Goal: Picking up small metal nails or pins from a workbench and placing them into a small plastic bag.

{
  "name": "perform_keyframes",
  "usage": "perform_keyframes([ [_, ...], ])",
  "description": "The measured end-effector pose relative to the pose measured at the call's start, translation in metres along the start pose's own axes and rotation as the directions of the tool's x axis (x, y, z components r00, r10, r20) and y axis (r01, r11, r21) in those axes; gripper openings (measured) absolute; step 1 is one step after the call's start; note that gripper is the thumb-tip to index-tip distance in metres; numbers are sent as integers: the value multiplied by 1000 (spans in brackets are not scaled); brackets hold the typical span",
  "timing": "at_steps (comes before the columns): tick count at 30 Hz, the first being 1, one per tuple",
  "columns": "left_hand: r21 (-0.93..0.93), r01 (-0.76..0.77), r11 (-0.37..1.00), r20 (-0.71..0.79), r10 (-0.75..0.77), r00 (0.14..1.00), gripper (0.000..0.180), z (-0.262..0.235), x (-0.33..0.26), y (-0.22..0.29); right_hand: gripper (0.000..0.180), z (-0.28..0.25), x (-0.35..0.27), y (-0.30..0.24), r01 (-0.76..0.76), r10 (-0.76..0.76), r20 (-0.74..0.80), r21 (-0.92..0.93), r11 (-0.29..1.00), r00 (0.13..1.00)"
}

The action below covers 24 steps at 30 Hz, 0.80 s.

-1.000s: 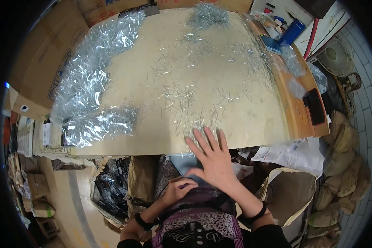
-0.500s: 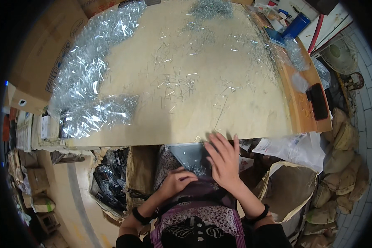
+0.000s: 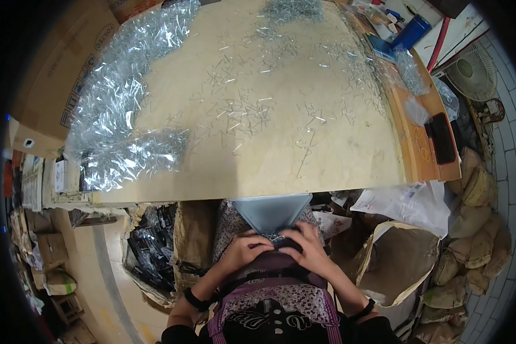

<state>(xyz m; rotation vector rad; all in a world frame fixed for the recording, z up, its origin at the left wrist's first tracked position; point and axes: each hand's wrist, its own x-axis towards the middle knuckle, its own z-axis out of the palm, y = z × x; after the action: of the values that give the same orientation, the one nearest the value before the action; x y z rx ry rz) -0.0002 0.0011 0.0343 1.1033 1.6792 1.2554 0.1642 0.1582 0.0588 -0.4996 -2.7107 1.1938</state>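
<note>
A grey-blue tray point(image 3: 272, 209) rests on my lap, partly under the table's front edge. Small bent wire pieces point(image 3: 274, 237) lie in a cluster at its near end. My left hand point(image 3: 245, 250) is closed beside that end, thumb against curled fingers; whatever it grips is too small or hidden to name. On the other side, my right hand point(image 3: 308, 247) touches the wire pieces with its fingertips, the thumb held apart from the bent fingers. Many more loose wire pieces point(image 3: 243, 114) are scattered over the wooden tabletop point(image 3: 327, 166) in front of me.
Shiny clear plastic with a heap of wire pieces point(image 3: 112, 109) covers the tabletop's left side. At the right edge lies a phone point(image 3: 442, 140). Below stand an open sack point(image 3: 398, 264) on the right and a box of dark plastic-wrapped items point(image 3: 150, 246) on the left.
My right hand has come down and toward me from the table edge to the tray's near end, uncovering the tray. My left hand stays in about the same place.
</note>
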Motion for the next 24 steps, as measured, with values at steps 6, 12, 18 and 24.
perform_keyframes([
  [6, -67, 93, 993, -46, -96, 994, 7, 0, -1, 6, 28, -11, 0, 3, 1, -3, 112, 12, 1000, 994],
  [12, -29, 20, 999, 115, -16, 993, 7, -2, 4, -1, 22, -15, 5, -13, -27, 109, -96, 620, 784, 989],
  [18, -110, 37, 993, 93, -26, 995, 7, 5, -2, -6, 34, 5, -6, 9, -42, 36, 67, 93, 995, 997],
  [24, -201, 135, 970, 243, -84, 966, 9, 2, -2, -13, 14, 19, 2, 16, -112, 41, 228, 309, 944, 973],
])
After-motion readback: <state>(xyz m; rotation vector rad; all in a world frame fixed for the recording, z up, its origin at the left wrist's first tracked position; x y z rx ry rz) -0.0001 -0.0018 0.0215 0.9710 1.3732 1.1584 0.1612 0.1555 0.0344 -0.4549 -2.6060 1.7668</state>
